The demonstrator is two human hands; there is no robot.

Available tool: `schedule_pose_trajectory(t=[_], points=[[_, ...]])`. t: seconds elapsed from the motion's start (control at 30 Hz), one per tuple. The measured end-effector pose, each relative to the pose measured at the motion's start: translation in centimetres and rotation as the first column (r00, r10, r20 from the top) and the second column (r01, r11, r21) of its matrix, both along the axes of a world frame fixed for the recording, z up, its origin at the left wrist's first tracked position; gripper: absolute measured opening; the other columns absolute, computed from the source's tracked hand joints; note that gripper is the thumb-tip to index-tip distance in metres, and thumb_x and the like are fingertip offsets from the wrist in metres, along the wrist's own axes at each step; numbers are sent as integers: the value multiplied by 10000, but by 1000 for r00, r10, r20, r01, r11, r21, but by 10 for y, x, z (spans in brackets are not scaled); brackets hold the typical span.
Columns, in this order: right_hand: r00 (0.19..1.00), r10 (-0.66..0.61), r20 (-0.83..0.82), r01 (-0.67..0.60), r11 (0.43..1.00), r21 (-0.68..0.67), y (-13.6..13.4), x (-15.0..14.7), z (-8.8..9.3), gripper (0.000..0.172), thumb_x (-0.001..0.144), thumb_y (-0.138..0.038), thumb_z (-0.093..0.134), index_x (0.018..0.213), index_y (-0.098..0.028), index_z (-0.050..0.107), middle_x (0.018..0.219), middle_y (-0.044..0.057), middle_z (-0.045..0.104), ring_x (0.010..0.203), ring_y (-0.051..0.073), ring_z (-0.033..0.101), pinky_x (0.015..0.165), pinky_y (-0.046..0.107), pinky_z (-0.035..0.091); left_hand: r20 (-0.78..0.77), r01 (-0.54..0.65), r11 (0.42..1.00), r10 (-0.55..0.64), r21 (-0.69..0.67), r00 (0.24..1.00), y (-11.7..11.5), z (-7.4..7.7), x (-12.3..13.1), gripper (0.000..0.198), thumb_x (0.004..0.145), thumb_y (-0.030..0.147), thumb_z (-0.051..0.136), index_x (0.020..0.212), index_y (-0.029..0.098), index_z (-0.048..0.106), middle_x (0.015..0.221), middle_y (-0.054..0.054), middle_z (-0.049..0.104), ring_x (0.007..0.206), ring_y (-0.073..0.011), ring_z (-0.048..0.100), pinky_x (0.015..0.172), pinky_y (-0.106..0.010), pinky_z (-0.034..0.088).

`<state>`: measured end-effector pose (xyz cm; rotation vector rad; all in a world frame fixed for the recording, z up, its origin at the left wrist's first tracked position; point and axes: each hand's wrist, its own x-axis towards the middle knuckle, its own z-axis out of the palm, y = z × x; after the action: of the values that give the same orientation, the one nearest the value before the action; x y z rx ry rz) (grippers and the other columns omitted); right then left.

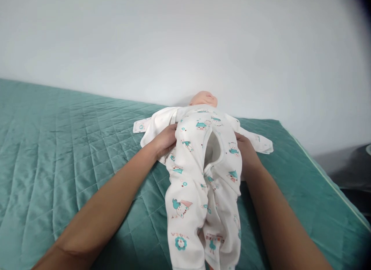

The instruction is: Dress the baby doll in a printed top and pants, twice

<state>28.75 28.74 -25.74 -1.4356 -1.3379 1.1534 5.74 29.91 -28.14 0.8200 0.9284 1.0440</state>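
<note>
A baby doll lies on its back, its head (204, 98) toward the wall and its face out of sight. It wears white split-crotch baby pants (188, 181) printed with teal and pink animals and houses, pulled high over its torso. A white baby top (162, 117) spreads out under them, with both sleeves stretched sideways. My left hand (167, 140) is closed on the left side of the pants, its fingertips tucked behind the cloth. On the opposite side, my right hand (244, 146) grips the pants too, most of its fingers hidden.
A teal quilted bedspread (72, 154) lies beneath the doll, its edge running down at the right. Behind the head rises a plain pale wall (145, 41). A dark object (355, 165), partly cut off, stands beyond the bed at far right.
</note>
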Motion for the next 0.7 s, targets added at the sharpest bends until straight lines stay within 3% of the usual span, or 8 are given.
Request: schedule_pose_trajectory(t=[0.13, 0.33, 0.5, 0.7], points=[[998, 9, -65, -10, 1000, -23, 1, 0, -3, 432, 727, -417, 746, 1114, -225, 758, 1085, 80, 794, 984, 310, 735, 790, 394, 603, -1, -1, 1000, 1, 27, 1000, 3, -6, -3, 141, 786, 121, 695, 919, 125, 742, 815, -63, 780, 854, -221, 736, 846, -356, 604], [977, 24, -214, -28, 1000, -14, 6, 0, -10, 364, 681, -377, 804, 1018, -246, 761, 998, 43, 802, 962, 300, 746, 856, 428, 603, 105, 13, 999, -17, 39, 994, 11, -13, -5, 208, 736, 75, 716, 934, 131, 747, 877, -69, 788, 960, -236, 737, 980, -398, 560], [988, 144, -49, -143, 990, 18, 6, 3, -4, 375, 685, -341, 817, 1040, -236, 764, 1064, 58, 794, 1046, 313, 718, 975, 486, 555, 120, -22, 1000, 23, -12, 993, 9, -7, -3, 233, 729, 35, 697, 932, 130, 759, 847, -72, 788, 945, -248, 746, 986, -414, 567], [981, 134, 141, -144, 987, 66, 6, 5, 0, 296, 706, -312, 782, 989, -228, 773, 1078, 71, 789, 1130, 330, 684, 1068, 500, 496, 104, -26, 999, 29, -25, 994, 5, 1, -2, 191, 787, 147, 725, 971, 131, 774, 839, -81, 791, 918, -260, 753, 954, -416, 590]])
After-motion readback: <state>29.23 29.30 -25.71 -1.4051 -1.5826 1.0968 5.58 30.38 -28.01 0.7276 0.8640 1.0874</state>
